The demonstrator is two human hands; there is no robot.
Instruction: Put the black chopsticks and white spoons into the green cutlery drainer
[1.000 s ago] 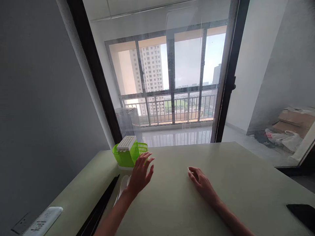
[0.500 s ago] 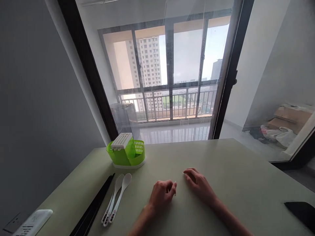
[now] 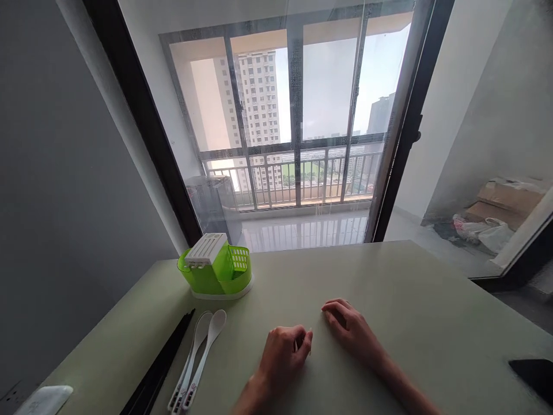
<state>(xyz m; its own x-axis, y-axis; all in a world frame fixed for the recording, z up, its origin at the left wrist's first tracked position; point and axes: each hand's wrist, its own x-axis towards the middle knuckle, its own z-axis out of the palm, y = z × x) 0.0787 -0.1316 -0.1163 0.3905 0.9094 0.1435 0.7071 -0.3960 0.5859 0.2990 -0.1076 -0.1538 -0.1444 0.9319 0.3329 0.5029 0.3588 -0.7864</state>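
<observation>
My left hand (image 3: 285,353) rests on the pale green table (image 3: 380,276), its fingers curled in and the thumb near the index finger. Nothing shows in it. To the right, my right hand (image 3: 349,327) lies with fingers loosely bent and apart from the thumb, touching only the tabletop. Left of my left hand are several white spoons (image 3: 203,346) with patterned handle ends, lying side by side. Beside them lies a bundle of black chopsticks (image 3: 162,363). Behind the spoons stands a bright green utensil basket (image 3: 218,274) with a slotted white top piece.
A white object (image 3: 49,399) sits at the table's left edge, partly cut off. A dark object (image 3: 533,374) lies near the right edge. Beyond the table is a glass door in a dark frame (image 3: 142,121). Cardboard boxes (image 3: 510,199) and plastic bags (image 3: 495,233) are on the floor behind the glass.
The view has shifted slightly, so the basket, spoons and chopsticks appear a little farther left. My hands keep nearly the same pose on the table.
</observation>
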